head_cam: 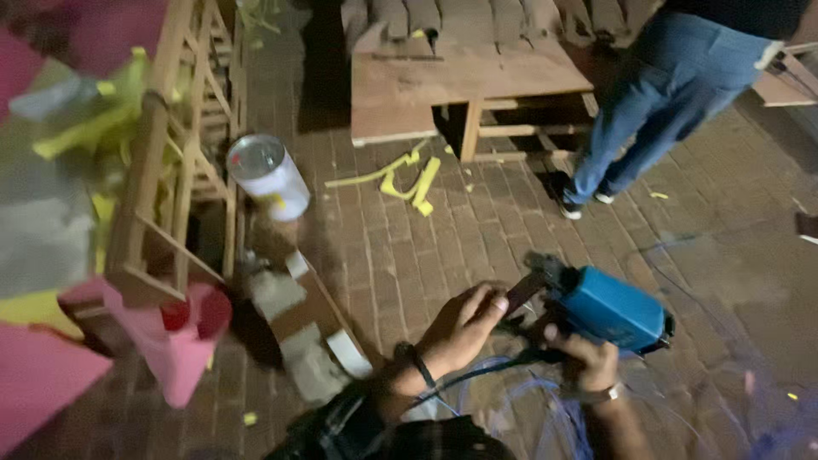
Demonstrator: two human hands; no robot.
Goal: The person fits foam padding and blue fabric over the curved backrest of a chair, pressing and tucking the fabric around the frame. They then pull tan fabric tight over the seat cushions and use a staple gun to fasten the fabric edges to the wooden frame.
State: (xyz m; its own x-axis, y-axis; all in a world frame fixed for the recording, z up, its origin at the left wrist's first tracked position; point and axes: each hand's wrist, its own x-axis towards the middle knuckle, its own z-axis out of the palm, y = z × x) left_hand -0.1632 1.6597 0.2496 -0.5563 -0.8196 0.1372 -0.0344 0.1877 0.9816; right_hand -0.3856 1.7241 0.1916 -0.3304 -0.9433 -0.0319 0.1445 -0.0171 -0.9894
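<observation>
**A:** Right under the lens, a dark sleeve, then the left hand point(464, 328), wristband on, thumb and fingers pinched on the dark nose piece sticking out of the blue power tool point(609, 308).

**B:** And the right hand point(588, 362)?

**A:** Watch on the wrist, fingers curled against the tool's underside near the rear. How tightly, I can't tell; the fingertips are tucked out of sight. The tool hangs low over the brick paving point(443, 230), between both hands.

**B:** How would it handle?

**A:** Rigid casing, looks fairly weighty, I'd say, and smooth, so grip the body or handle, not that slim nose. The blue hose point(511, 392) and dark cable trailing from it could drag.

**B:** What's unclear?

**A:** The tool's exact kind; its handle and trigger are hidden. Motion blur smears the left side, where pink and yellow pieces cover a wooden frame point(158, 153). A person in jeans point(660, 94) by the pallet bench point(460, 81) is cut off above the waist.
</observation>
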